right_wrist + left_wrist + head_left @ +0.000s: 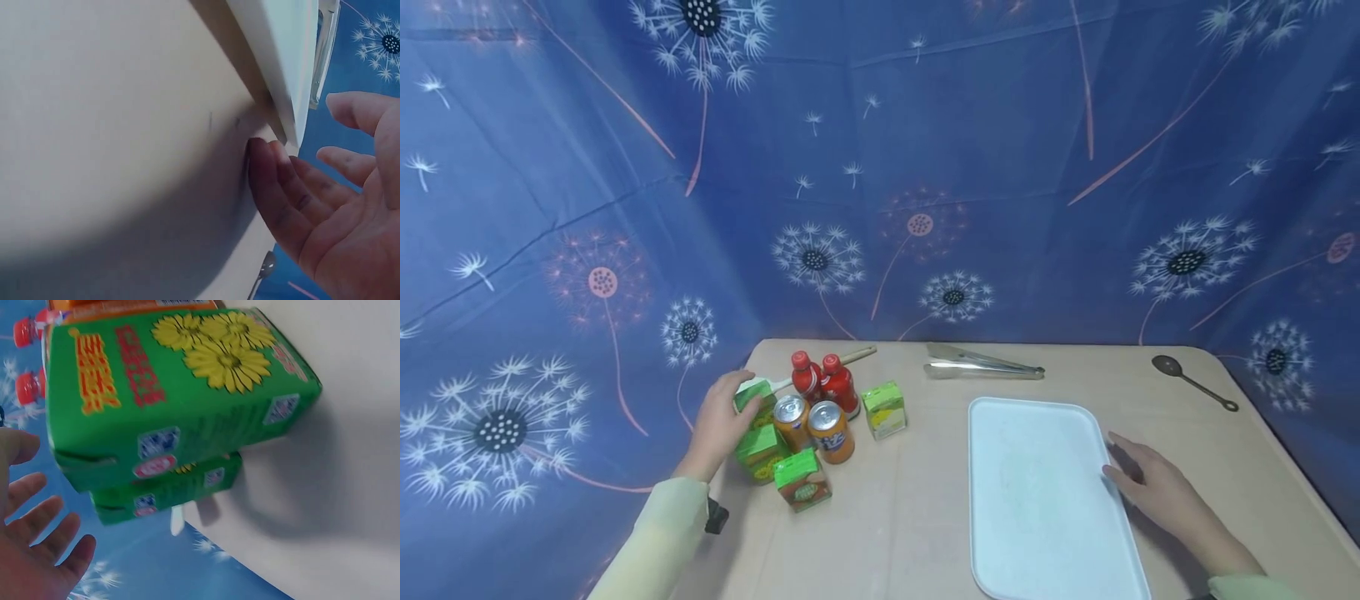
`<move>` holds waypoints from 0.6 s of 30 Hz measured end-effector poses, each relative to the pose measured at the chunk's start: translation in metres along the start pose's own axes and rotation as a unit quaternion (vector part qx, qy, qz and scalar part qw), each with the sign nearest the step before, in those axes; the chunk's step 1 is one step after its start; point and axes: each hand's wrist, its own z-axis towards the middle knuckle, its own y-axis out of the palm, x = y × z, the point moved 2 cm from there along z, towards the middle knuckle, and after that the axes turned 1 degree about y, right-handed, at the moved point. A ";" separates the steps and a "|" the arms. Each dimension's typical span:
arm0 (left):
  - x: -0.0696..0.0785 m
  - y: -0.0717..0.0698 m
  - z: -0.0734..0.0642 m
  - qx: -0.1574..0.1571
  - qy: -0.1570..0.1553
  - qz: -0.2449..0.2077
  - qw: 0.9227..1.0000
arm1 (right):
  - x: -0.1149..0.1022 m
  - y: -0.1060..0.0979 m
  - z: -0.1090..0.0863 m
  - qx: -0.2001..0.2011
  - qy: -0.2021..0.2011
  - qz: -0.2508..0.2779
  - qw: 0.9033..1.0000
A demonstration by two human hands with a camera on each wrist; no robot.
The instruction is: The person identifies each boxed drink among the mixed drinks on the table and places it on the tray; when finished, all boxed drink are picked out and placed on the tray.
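Observation:
In the head view my left hand (717, 423) reaches over the rearmost green drink carton (758, 407), at the left of a cluster of drinks. The left wrist view shows its fingers spread loosely beside a green carton with yellow flowers (181, 381); whether they touch the rear carton, I cannot tell. A second green carton (762, 454) and a front carton (802, 483) stand close by. At the right rim of a light-coloured tray (1037, 483) is my right hand (1161, 487). Its fingers (269, 181) are slightly bent near the tray's edge, holding nothing visible; contact is unclear.
Two orange cans (831, 433) and two red bottles (840, 387) stand among the cartons, with a yellow-green carton (885, 410) to their right. Metal tongs (985, 367) lie behind the tray. A dark long-handled spoon (1195, 383) lies far right. A wooden handle (859, 355) shows behind the bottles.

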 end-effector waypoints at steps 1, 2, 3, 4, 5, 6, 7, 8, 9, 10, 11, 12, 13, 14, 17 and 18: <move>-0.003 0.000 -0.001 0.002 -0.006 -0.004 1.000 | 0.000 0.001 0.000 0.000 0.000 0.003 1.000; -0.006 0.000 -0.001 0.003 -0.012 -0.007 1.000 | 0.000 0.002 -0.001 0.002 -0.001 0.005 1.000; -0.009 -0.001 -0.001 0.005 -0.018 -0.009 1.000 | 0.001 0.003 -0.001 0.004 -0.001 0.009 1.000; -0.012 -0.001 -0.001 0.005 -0.023 -0.013 1.000 | 0.001 0.004 -0.002 0.007 -0.002 0.012 1.000; -0.014 -0.002 -0.002 0.005 -0.029 -0.016 0.999 | 0.001 0.005 -0.002 0.009 -0.003 0.016 1.000; -0.016 -0.002 -0.002 0.003 -0.034 -0.021 0.999 | 0.001 0.005 -0.002 0.012 -0.005 0.021 1.000; -0.018 -0.002 -0.002 0.002 -0.040 -0.026 0.999 | 0.002 0.006 -0.003 0.014 -0.007 0.025 1.000; -0.020 -0.003 -0.002 0.000 -0.046 -0.029 0.998 | 0.002 0.007 -0.003 0.016 -0.008 0.031 0.999; -0.022 -0.003 -0.002 -0.001 -0.052 -0.032 0.998 | 0.003 0.007 -0.004 0.017 -0.008 0.036 0.999; -0.024 -0.002 -0.003 -0.002 -0.058 -0.035 0.998 | 0.003 0.008 -0.004 0.018 -0.009 0.040 0.999; -0.027 -0.002 -0.003 -0.002 -0.064 -0.039 0.997 | 0.004 0.009 -0.005 0.020 -0.008 0.044 0.999; -0.029 -0.002 -0.003 -0.003 -0.069 -0.042 0.997 | 0.005 0.009 -0.005 0.021 -0.007 0.048 0.999; -0.031 -0.001 -0.004 -0.003 -0.075 -0.043 0.996 | 0.005 0.010 -0.006 0.020 -0.003 0.055 0.998; -0.033 -0.001 -0.004 -0.005 -0.079 -0.045 0.996 | 0.006 0.011 -0.006 0.019 0.003 0.063 0.998; -0.037 0.000 -0.005 -0.011 -0.094 -0.055 0.994 | 0.006 0.012 -0.007 0.019 0.018 0.075 0.997; -0.038 0.000 -0.006 -0.015 -0.098 -0.060 0.993 | 0.006 0.012 -0.007 0.016 0.023 0.080 0.996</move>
